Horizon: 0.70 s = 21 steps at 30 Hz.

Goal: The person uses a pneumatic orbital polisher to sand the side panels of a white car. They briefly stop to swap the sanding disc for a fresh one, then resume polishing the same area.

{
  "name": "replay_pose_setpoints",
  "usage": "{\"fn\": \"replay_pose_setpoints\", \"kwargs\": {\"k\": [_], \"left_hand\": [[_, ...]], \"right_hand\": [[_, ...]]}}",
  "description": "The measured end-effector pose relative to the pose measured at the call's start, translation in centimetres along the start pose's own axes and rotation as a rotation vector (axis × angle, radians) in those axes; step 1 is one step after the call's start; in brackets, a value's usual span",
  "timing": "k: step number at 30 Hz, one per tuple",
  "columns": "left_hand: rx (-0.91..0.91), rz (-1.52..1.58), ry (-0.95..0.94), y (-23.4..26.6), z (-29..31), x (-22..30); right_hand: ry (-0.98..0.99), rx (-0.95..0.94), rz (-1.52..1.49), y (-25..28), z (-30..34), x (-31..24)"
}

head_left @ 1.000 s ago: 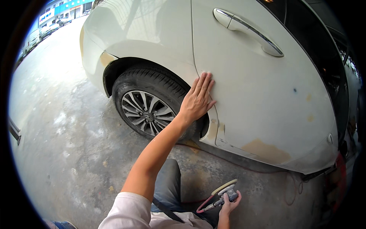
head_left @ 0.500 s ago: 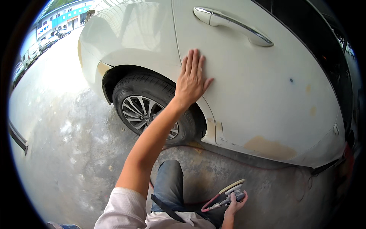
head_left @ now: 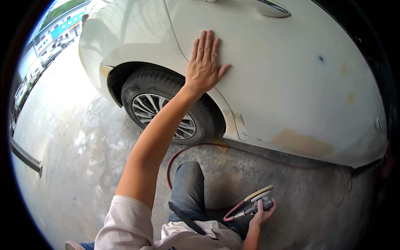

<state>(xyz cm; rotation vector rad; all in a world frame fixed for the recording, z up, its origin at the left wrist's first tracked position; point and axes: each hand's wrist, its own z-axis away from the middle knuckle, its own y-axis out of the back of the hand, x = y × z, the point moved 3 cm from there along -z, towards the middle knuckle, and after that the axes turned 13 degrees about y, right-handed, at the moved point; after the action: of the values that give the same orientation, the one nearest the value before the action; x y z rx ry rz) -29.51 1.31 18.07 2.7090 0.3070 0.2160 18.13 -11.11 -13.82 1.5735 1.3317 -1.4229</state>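
Note:
My left hand (head_left: 204, 63) lies flat on the white car door (head_left: 266, 83), fingers stretched upward and thumb out to the right. It rests just right of the seam beside the rear wheel arch. Low at the right, my right hand (head_left: 261, 211) is wrapped round a round-pad air sander (head_left: 259, 200), held off the car with its pad tilted upward. A pink hose leads from the sander's handle. Tan filler patches (head_left: 303, 141) show along the lower door, with smaller ones and a dark spot (head_left: 321, 58) farther up. The chrome door handle (head_left: 273, 7) is partly cut off at the top.
The rear wheel (head_left: 166, 110) stands below my left forearm. A red hose (head_left: 171, 166) runs over the concrete floor (head_left: 79, 166) beside my knee and along the car's sill. At the left edge is a dark metal bar (head_left: 26, 156). Parked cars and a building stand far left.
The view has shifted, so the door handle sits higher and partly out of the picture. My left hand stays flat on the door, slightly lower relative to the handle. The sander is still held.

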Motion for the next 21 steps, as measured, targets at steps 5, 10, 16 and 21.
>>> {"fn": "replay_pose_setpoints", "kwargs": {"k": [5, 10, 16, 21], "left_hand": [[-0.086, 0.125, -0.238, -2.6, -1.9, 4.8], [0.089, 0.136, -0.525, 0.7, -1.8, 8.7], [-0.081, 0.081, -0.622, 3.8, 1.8, 12.1], [-0.100, 0.096, -0.648, 2.1, 2.6, 17.2]], "right_hand": [[0.113, 0.043, 0.210, -0.9, -0.8, -1.3], [0.273, 0.082, 0.275, -1.4, -0.8, -4.3], [0.338, 0.157, 0.231, -2.9, -0.3, -5.4], [0.282, 0.098, 0.256, -2.7, 0.0, -4.3]]}}
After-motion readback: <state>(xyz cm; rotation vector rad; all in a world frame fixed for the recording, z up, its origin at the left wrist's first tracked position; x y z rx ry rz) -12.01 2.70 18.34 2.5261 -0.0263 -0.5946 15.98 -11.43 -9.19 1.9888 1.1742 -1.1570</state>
